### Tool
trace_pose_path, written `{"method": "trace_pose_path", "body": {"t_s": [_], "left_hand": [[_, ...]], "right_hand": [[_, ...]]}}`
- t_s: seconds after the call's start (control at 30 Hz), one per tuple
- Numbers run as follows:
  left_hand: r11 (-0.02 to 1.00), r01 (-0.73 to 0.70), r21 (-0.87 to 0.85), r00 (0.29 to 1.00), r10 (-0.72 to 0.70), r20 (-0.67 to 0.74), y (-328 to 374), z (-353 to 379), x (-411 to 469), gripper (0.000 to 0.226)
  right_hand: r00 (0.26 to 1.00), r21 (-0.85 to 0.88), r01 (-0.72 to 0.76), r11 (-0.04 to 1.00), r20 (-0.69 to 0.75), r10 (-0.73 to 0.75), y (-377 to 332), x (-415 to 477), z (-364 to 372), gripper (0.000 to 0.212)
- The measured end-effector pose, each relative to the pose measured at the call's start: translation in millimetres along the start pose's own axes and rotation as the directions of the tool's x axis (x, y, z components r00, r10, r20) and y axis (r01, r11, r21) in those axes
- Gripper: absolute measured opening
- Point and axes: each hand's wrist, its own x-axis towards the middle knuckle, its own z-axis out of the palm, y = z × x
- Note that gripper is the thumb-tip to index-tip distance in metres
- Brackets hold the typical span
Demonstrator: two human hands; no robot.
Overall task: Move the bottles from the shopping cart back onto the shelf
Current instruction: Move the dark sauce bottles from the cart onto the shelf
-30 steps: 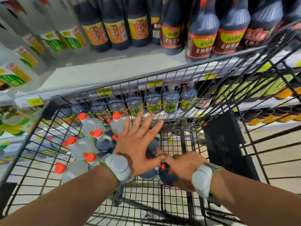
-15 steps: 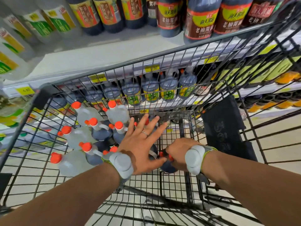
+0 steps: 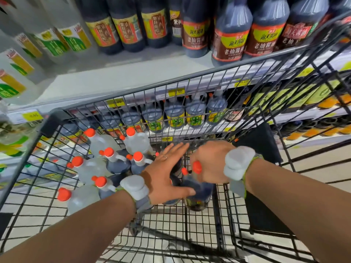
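Dark bottle (image 3: 202,191) blurred, gripped by right hand (image 3: 209,160)

Head-worn view, downward (close) into cart (image 3: 50,122)

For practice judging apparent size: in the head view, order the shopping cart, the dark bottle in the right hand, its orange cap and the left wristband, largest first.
1. shopping cart
2. dark bottle, gripped by the right hand, and left wristband: alike, the bottle partly hidden, so unranked
3. orange cap
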Motion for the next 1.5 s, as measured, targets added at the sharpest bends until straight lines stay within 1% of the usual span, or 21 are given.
{"method": "trace_pose_path", "body": {"t_s": [0.07,0.13,0.2,0.23,0.3,0.37,0.43,0.5,0.57,0.6,0.67,0.7,0.77,0.9,0.97,1.03,1.13,1.17,1.3,1.4,1.5], "left_hand": [[0.994,0.042,-0.102,0.998,-0.047,-0.045,3,-5,4,0.121],[0.985,0.085,-0.153,0.994,-0.094,-0.053,7,-11,8,0.118],[0.958,0.13,-0.257,0.99,-0.142,-0.027,12,-17,14,0.1],[0.94,0.149,-0.306,0.986,-0.164,-0.024,13,-20,16,0.091],[0.906,0.172,-0.387,0.978,-0.205,-0.043,14,-29,23,0.081],[0.882,0.171,-0.438,0.974,-0.219,-0.061,19,-42,28,0.079],[0.881,0.14,-0.451,0.975,-0.203,-0.094,26,-56,31,0.081],[0.874,0.131,-0.467,0.969,-0.213,-0.127,32,-64,33,0.081],[0.872,0.118,-0.475,0.964,-0.215,-0.156,39,-78,35,0.075],[0.87,0.114,-0.479,0.965,-0.212,-0.156,41,-85,38,0.076],[0.867,0.105,-0.487,0.967,-0.204,-0.154,45,-95,45,0.084],[0.863,0.091,-0.497,0.965,-0.2,-0.171,47,-102,48,0.084],[0.854,0.08,-0.514,0.96,-0.205,-0.192,53,-113,54,0.077],[0.822,0.037,-0.568,0.95,-0.206,-0.236,68,-134,72,0.051],[0.792,0.011,-0.61,0.944,-0.21,-0.255,73,-148,83,0.045],[0.778,-0.013,-0.628,0.938,-0.209,-0.278,77,-162,92,0.049],[0.776,-0.023,-0.63,0.929,-0.216,-0.3,79,-182,112,0.066],[0.782,-0.022,-0.622,0.928,-0.215,-0.304,81,-186,115,0.068],[0.822,-0.015,-0.569,0.934,-0.192,-0.302,81,-196,133,0.061],[0.801,-0.003,-0.599,0.939,-0.204,-0.277,78,-199,144,0.063],[0.766,0.004,-0.642,0.935,-0.23,-0.269,82,-205,150,0.058]], "right_hand": [[0.998,0.07,-0.035,0.997,-0.057,0.039,6,-2,-18,0.02],[0.989,0.15,-0.071,0.986,-0.117,0.089,13,-4,-37,0.022],[0.971,0.242,-0.086,0.966,-0.198,0.136,18,-9,-53,0.02],[0.957,0.289,-0.071,0.955,-0.248,0.147,18,-9,-59,0.019],[0.925,0.342,-0.008,0.94,-0.354,0.137,17,-12,-72,0.02],[0.889,0.37,0.056,0.927,-0.441,0.122,12,-16,-84,0.021],[0.868,0.433,0.113,0.895,-0.482,0.124,10,-17,-94,0.022],[0.866,0.546,0.181,0.818,-0.483,0.131,12,-11,-98,0.032],[0.849,0.619,0.218,0.755,-0.501,0.165,16,-6,-105,0.053],[0.836,0.61,0.228,0.759,-0.523,0.169,16,-6,-108,0.066],[0.837,0.515,0.187,0.837,-0.529,0.138,15,-8,-112,0.085],[0.843,0.471,0.167,0.866,-0.523,0.122,15,-10,-114,0.091],[0.841,0.455,0.16,0.876,-0.528,0.12,18,-13,-110,0.097],[0.79,0.481,0.142,0.865,-0.581,0.193,33,-9,-107,0.092],[0.784,0.488,0.123,0.864,-0.582,0.216,41,-5,-108,0.089],[0.78,0.463,0.104,0.88,-0.587,0.216,47,1,-109,0.089],[0.783,0.423,0.089,0.902,-0.589,0.2,57,11,-111,0.084],[0.78,0.403,0.093,0.91,-0.598,0.185,57,13,-110,0.082],[0.732,0.375,0.099,0.922,-0.654,0.188,64,22,-116,0.08],[0.728,0.379,0.104,0.92,-0.659,0.189,69,32,-120,0.083],[0.731,0.413,0.082,0.907,-0.643,0.226,72,44,-127,0.091]]}}
